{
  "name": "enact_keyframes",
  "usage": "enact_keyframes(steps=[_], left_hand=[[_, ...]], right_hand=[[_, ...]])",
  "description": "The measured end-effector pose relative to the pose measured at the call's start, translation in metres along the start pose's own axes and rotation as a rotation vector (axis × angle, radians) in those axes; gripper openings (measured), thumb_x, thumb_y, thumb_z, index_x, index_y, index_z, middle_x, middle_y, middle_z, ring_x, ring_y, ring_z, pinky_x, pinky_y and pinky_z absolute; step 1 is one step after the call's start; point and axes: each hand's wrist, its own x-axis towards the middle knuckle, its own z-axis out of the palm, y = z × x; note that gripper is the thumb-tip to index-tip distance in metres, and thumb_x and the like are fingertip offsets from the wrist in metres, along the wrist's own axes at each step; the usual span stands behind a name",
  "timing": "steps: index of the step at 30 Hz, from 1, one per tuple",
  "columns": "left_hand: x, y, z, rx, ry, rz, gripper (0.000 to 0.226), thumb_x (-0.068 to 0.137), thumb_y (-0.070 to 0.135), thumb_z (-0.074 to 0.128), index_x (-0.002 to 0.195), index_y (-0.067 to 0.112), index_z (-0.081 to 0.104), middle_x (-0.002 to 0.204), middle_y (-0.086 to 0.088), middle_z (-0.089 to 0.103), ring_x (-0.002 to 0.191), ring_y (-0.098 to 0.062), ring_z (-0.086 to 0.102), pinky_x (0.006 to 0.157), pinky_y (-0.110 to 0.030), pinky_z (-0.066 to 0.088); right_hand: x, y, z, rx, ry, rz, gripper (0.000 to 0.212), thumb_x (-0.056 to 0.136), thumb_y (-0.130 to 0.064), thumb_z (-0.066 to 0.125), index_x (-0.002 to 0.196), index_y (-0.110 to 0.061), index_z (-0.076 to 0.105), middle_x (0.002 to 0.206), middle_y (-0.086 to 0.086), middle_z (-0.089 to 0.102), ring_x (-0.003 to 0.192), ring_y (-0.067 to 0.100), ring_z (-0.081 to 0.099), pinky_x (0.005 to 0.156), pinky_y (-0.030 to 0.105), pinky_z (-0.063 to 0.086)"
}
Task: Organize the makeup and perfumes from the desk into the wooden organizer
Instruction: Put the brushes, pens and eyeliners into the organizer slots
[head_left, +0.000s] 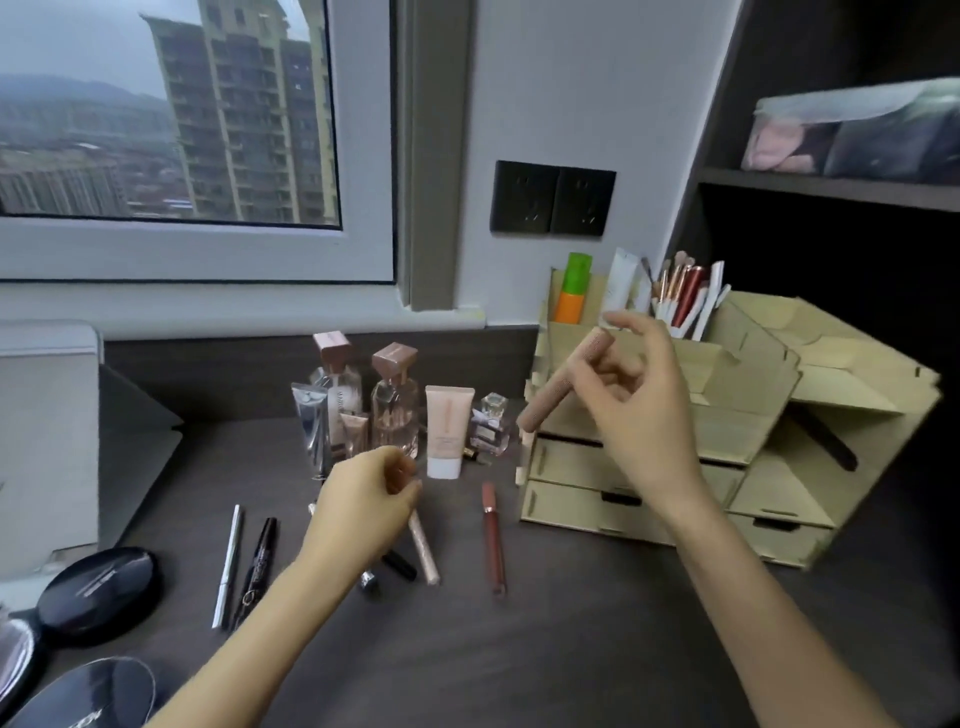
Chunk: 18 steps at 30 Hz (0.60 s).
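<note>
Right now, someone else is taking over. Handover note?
Right hand: holding a pink tube in front of the wooden organizer.
Left hand: closing on a pale slim tube on the desk.
Done: brushes and green-orange bottle stand in top slots.
Left: perfume bottles, cream tube, red lip gloss, mascara, silver pencil, compacts.

A high-rise home is indicated: grey apartment towers (244, 109) are seen through the white-framed window (197, 249) above a dark desk (519, 623) strewn with cosmetics.
</note>
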Motion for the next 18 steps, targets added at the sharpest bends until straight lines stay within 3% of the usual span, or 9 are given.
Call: enact_keyframes(steps=[3, 7, 9, 12, 18], left_hand=[[0.015, 0.01, 0.016, 0.038, -0.037, 0.012, 0.011, 0.081, 0.019, 0.061, 0.091, 0.017, 0.066, 0.077, 0.006, 0.063, 0.081, -0.019, 0.061, 0.067, -0.024, 0.04], [0.028, 0.016, 0.036, 0.212, -0.099, -0.012, 0.02, 0.083, 0.02, 0.056, 0.1, 0.013, 0.064, 0.1, -0.007, 0.069, 0.097, -0.028, 0.062, 0.074, -0.029, 0.047], [0.031, 0.018, 0.042, 0.302, -0.13, -0.027, 0.022, 0.083, 0.018, 0.054, 0.101, 0.01, 0.064, 0.105, -0.011, 0.068, 0.099, -0.031, 0.062, 0.078, -0.032, 0.049], [0.033, 0.019, 0.046, 0.365, -0.143, -0.048, 0.021, 0.084, 0.017, 0.054, 0.101, 0.008, 0.063, 0.108, -0.014, 0.067, 0.1, -0.033, 0.062, 0.077, -0.034, 0.049], [0.03, 0.017, 0.047, 0.36, -0.138, -0.071, 0.023, 0.085, 0.014, 0.049, 0.101, 0.009, 0.064, 0.108, -0.012, 0.067, 0.101, -0.031, 0.061, 0.08, -0.033, 0.05]], right_hand=[[0.038, -0.01, -0.045, -0.061, 0.177, -0.099, 0.036, 0.085, -0.013, 0.064, 0.097, -0.042, 0.046, 0.078, -0.007, 0.066, 0.068, 0.0, 0.062, 0.063, 0.017, 0.052], [0.093, 0.001, -0.081, -0.277, 0.316, -0.099, 0.028, 0.083, -0.009, 0.063, 0.105, -0.02, 0.051, 0.07, -0.011, 0.058, 0.057, -0.009, 0.055, 0.056, 0.003, 0.04], [0.115, 0.01, -0.089, -0.458, 0.308, -0.067, 0.028, 0.083, -0.014, 0.064, 0.109, -0.016, 0.052, 0.076, -0.005, 0.062, 0.063, -0.003, 0.058, 0.062, 0.009, 0.044], [0.137, 0.027, -0.093, -0.659, 0.238, -0.035, 0.031, 0.085, -0.014, 0.062, 0.113, -0.011, 0.05, 0.092, 0.007, 0.067, 0.084, 0.022, 0.064, 0.078, 0.035, 0.05], [0.145, 0.062, -0.081, -0.78, 0.065, 0.145, 0.023, 0.087, -0.013, 0.06, 0.107, -0.009, 0.05, 0.105, 0.014, 0.065, 0.097, 0.033, 0.06, 0.072, 0.028, 0.037]])
